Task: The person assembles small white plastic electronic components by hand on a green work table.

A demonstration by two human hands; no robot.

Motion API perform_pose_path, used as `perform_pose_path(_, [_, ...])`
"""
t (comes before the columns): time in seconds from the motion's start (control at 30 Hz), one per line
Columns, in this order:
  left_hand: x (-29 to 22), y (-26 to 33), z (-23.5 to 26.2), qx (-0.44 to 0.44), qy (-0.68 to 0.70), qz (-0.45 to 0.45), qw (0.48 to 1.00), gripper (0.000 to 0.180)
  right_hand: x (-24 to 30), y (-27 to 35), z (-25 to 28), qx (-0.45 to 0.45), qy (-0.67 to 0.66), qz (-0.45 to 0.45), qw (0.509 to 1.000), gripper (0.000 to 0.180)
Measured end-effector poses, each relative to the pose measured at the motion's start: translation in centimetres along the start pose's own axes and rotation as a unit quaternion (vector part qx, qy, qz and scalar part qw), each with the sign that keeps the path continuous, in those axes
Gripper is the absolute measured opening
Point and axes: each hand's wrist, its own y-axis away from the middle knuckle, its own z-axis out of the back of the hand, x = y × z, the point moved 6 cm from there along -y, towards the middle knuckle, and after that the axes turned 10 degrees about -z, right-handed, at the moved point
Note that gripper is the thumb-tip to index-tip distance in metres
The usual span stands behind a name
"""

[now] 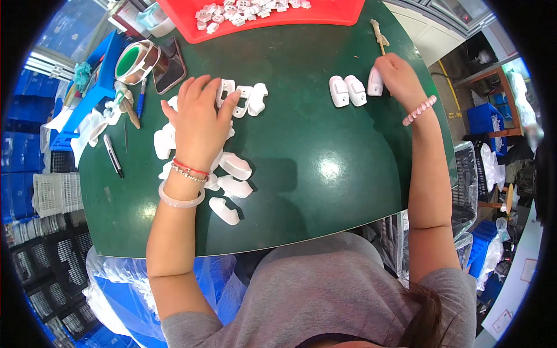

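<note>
- R hand: fingers grasping far end of white housing, far right, just right of two similar housings.
- L hand: fingers spread over white parts, left side; grip n/a, can't tell.
- Technique (judged): light fingertip hold; keep housing aligned w/ pair.
- Surface: glossy green table; red tray at far edge.
- Room: black crates left, blue bin right.

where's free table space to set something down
Bare: mid table, from red tray to front edge, between the white pieces around the left hand and the white row by the right hand. Crowded: left side, with phone and pens.
</note>
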Motion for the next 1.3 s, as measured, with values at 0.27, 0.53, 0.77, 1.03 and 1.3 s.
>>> perform_pose_path(0.27, [-0.2,0.5,0.3,0.033,0.003,0.016,0.999,0.031,2.1,1.5,-2.2,-0.015,0.075,0.097,0.992,0.023])
perform_pose_path(0.53, [0.0,0.6,1.1,-0.021,0.032,-0.012,0.999,0.024,9.5,-2.6,-4.1,-0.001,0.078,0.192,0.978,0.03])
perform_pose_path(0.77, [-1.7,-0.5,3.2,-0.141,0.234,-0.091,0.958,0.036,11.1,-12.5,-9.3,-0.099,0.236,0.114,0.96,0.039])
perform_pose_path(1.03, [-1.3,-0.2,2.2,-0.133,0.411,-0.028,0.901,0.04,10.0,-11.6,-8.3,-0.119,0.14,0.143,0.972,0.027])
perform_pose_path(1.3, [-3.1,-0.2,2.2,-0.054,0.426,-0.045,0.902,0.035,10.5,6.2,-5.6,0.25,-0.27,0.137,0.919,0.037])
